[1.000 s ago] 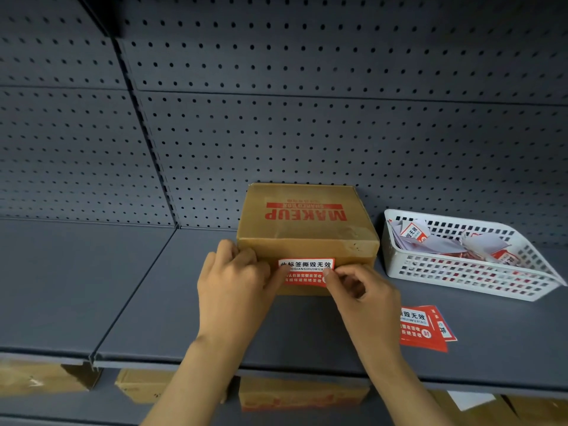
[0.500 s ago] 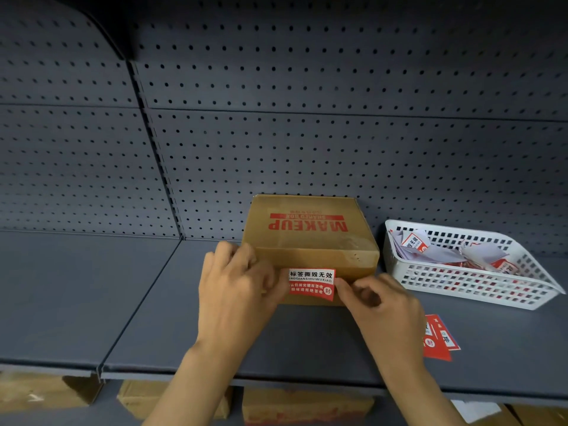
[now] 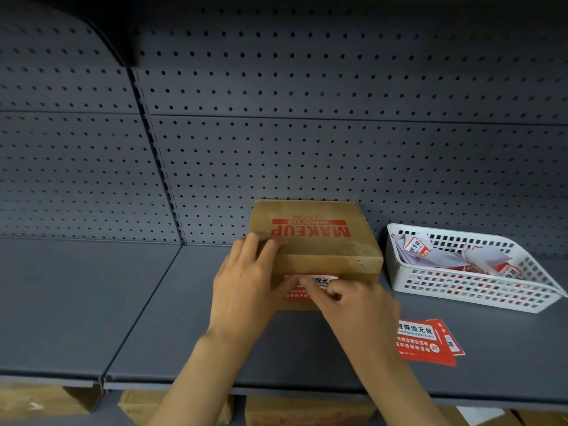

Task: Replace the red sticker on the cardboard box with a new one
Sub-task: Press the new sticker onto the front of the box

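Observation:
A brown cardboard box [image 3: 319, 253] printed MAKEUP sits on the grey shelf against the pegboard. A red and white sticker [image 3: 322, 279] is on its front face, partly hidden by my fingers. My left hand [image 3: 246, 290] grips the box's front left corner, fingers on the top and thumb on the sticker's left part. My right hand [image 3: 359, 312] lies in front of the box with its index finger stretched leftward across the sticker and the other fingers curled. Its fingertip meets my left thumb.
A white plastic basket [image 3: 461, 290] with crumpled sticker scraps stands right of the box. A few flat red stickers [image 3: 421, 342] lie on the shelf [image 3: 153, 318] near my right wrist. Cardboard boxes [image 3: 307, 410] sit on the level below. Pegboard [image 3: 307, 149] closes the back.
My right hand has slid left from the sticker's right edge, and its index finger now covers the middle of the sticker. My left fingers have moved further onto the box top.

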The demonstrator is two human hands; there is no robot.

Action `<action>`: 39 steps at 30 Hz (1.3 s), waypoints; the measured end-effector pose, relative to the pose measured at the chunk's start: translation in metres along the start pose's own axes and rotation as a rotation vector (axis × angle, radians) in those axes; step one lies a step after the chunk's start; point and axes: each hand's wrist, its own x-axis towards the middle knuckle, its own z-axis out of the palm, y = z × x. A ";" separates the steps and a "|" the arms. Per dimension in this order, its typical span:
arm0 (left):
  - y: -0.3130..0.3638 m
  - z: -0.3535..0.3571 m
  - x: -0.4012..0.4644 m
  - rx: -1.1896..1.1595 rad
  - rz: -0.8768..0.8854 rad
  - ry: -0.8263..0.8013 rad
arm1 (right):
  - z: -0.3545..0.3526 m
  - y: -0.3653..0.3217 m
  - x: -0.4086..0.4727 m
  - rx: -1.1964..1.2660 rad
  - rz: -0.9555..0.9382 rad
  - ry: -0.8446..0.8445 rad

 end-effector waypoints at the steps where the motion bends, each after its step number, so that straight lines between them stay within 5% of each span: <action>1: -0.001 0.000 0.002 -0.008 -0.004 -0.003 | 0.001 0.001 0.003 -0.023 0.013 -0.011; 11: -0.016 -0.009 0.011 -0.140 0.008 -0.073 | -0.007 0.037 0.011 -0.089 0.021 -0.024; 18: -0.008 -0.005 0.003 -0.093 0.035 -0.123 | -0.002 0.031 0.006 0.053 -0.012 -0.042; 39: -0.002 -0.006 0.002 0.041 -0.003 -0.167 | -0.005 0.032 0.006 -0.073 -0.040 -0.125</action>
